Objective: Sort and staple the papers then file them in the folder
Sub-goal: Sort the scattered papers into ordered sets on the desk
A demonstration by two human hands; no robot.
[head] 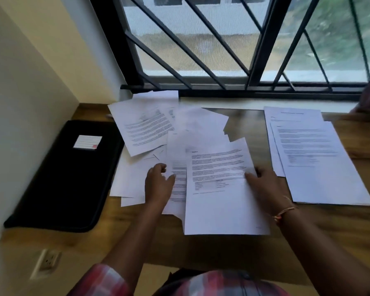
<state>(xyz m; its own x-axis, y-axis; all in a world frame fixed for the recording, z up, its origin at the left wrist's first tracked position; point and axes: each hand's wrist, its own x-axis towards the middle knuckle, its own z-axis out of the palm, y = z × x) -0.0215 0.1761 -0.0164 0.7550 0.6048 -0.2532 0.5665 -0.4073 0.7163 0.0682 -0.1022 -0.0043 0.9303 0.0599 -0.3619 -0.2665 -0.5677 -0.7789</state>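
**Sorting under way; stapling and filing not begun**

Loose papers (145, 129) lie fanned and overlapping across the far-left part of the surface (244, 248), unsorted; a tidier pile (314, 159) lies toward the right edge, apart from the heap, probably the sorted set. Right hand (263, 184) pinches one printed sheet (218, 201) at its right margin, thumb on top, other fingers hidden beneath; the sheet lies near the front edge, overlapping the heap. Left hand (158, 184) rests on the heap, fingers loosely curled, gripping nothing I can make out. Black folder (68, 178) lies closed at the left edge, beside the wall; no stapler in view. Judgement: early in the sort; most of the heap remains; no stapling evident; filing untouched.
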